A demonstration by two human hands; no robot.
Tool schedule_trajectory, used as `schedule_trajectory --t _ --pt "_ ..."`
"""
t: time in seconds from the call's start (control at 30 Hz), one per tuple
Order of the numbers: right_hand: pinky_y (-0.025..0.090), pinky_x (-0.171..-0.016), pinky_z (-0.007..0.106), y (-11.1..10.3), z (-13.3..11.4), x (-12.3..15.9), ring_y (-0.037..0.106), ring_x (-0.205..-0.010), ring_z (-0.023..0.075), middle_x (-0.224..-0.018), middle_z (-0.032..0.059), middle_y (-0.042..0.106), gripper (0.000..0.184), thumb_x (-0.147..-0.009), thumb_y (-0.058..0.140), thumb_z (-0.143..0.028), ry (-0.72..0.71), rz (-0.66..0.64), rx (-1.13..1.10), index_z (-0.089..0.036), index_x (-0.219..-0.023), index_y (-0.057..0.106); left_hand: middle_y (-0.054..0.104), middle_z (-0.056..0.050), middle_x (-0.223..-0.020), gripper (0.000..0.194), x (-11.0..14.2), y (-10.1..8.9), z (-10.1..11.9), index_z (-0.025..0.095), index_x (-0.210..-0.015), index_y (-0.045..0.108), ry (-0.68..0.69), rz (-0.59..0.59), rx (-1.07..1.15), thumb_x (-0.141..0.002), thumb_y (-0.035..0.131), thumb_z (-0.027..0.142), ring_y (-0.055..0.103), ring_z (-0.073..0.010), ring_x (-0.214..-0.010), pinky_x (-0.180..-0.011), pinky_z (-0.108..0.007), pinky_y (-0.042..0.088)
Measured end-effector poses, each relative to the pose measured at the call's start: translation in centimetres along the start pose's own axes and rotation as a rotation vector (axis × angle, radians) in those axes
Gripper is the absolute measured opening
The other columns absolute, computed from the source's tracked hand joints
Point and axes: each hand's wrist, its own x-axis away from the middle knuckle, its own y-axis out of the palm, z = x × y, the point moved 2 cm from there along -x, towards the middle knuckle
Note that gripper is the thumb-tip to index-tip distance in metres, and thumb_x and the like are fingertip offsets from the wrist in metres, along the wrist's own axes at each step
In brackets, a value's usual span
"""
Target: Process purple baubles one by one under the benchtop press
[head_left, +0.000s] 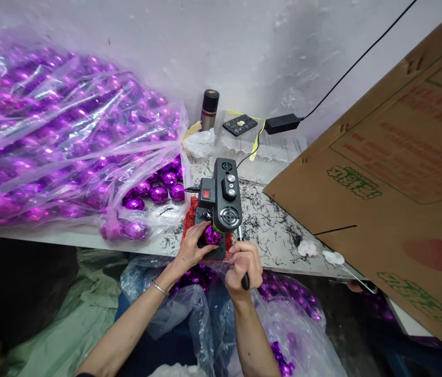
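Two bare hands work at a black benchtop device [227,193]: the left hand [192,247] pinches a shiny purple faceted ball [212,235] between thumb and fingers beneath the device's lower end, while the right hand [245,266] has its fingers curled closed around a black-gripped lever [245,281]. Beside them, a clear plastic bag [71,141] bulges with similar balls.
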Motion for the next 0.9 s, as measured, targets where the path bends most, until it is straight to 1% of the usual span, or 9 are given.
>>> schedule_trajectory --t 0.1,0.17,0.37,0.5,0.63,0.7,0.83,0.9 --pt "0.054 -0.068 0.033 0.5 0.6 1.0 0.061 -0.064 0.0134 -0.075 -0.002 0.063 0.041 -0.115 0.04 -0.024 -0.023 0.045 -0.032 -0.025 -0.078 0.056 0.077 -0.016 -0.144 0.065 0.0 -0.1 0.2 0.025 -0.147 0.07 0.017 -0.011 0.004 -0.091 0.09 0.05 0.072 -0.038 -0.137 -0.118 -0.057 0.056" --pt "0.055 -0.07 0.034 0.8 1.0 1.5 0.06 -0.063 0.0137 -0.075 -0.0022 0.063 0.042 -0.116 0.039 -0.025 -0.011 0.073 -0.035 -0.025 -0.077 0.056 0.076 -0.017 -0.146 0.065 -0.1 -0.1 0.3 0.024 -0.148 0.069 0.02 -0.014 0.005 -0.092 0.088 0.05 0.071 -0.0381 -0.138 -0.119 -0.057 0.055" --pt "0.058 -0.08 0.037 1.0 1.4 2.0 0.06 -0.063 0.0133 -0.076 -0.0034 0.062 0.043 -0.117 0.039 -0.029 -0.006 0.1 -0.026 -0.025 -0.077 0.055 0.075 -0.017 -0.147 0.065 -0.2 0.1 0.3 0.024 -0.149 0.067 0.023 -0.014 -0.004 -0.092 0.088 0.048 0.07 -0.0381 -0.14 -0.12 -0.058 0.054" --pt "0.057 -0.078 0.036 1.1 1.7 2.2 0.06 -0.064 0.0129 -0.077 -0.0033 0.062 0.043 -0.117 0.038 -0.03 -0.026 0.105 -0.02 -0.025 -0.078 0.055 0.073 -0.017 -0.15 0.062 -0.2 0.2 0.4 0.024 -0.151 0.065 0.013 -0.035 0.009 -0.096 0.084 0.046 0.068 -0.0372 -0.143 -0.122 -0.059 0.053" --pt "0.055 -0.071 0.034 1.1 2.2 2.6 0.06 -0.064 0.0134 -0.078 -0.0026 0.061 0.042 -0.117 0.039 -0.031 -0.031 0.093 -0.058 -0.025 -0.079 0.055 0.074 -0.017 -0.148 0.063 -0.3 0.4 0.5 0.024 -0.149 0.066 0.003 -0.032 0.043 -0.093 0.087 0.046 0.067 -0.0378 -0.142 -0.123 -0.062 0.052" --pt "0.057 -0.073 0.034 1.0 2.6 2.8 0.062 -0.064 0.0134 -0.077 -0.0029 0.061 0.042 -0.117 0.039 -0.03 -0.027 0.081 -0.057 -0.024 -0.079 0.055 0.074 -0.017 -0.147 0.064 -0.3 0.5 0.5 0.024 -0.148 0.067 0.01 -0.023 0.056 -0.092 0.088 0.046 0.068 -0.0379 -0.142 -0.122 -0.062 0.053" --pt "0.06 -0.084 0.039 0.9 2.8 2.8 0.063 -0.063 0.0134 -0.075 -0.0034 0.063 0.044 -0.116 0.041 -0.028 -0.104 0.064 0.003 -0.024 -0.075 0.056 0.073 -0.018 -0.147 0.066 -0.6 0.7 0.5 0.024 -0.149 0.066 0.031 -0.023 0.06 -0.091 0.09 0.044 0.068 -0.0383 -0.142 -0.122 -0.062 0.053" --pt "0.059 -0.081 0.038 0.6 2.5 2.0 0.061 -0.061 0.0135 -0.072 -0.0034 0.062 0.046 -0.116 0.041 -0.027 -0.093 0.079 -0.006 -0.024 -0.071 0.055 0.073 -0.018 -0.148 0.067 -0.8 0.8 0.4 0.024 -0.151 0.065 0.046 -0.031 0.056 -0.091 0.09 0.044 0.068 -0.0386 -0.143 -0.123 -0.063 0.054"
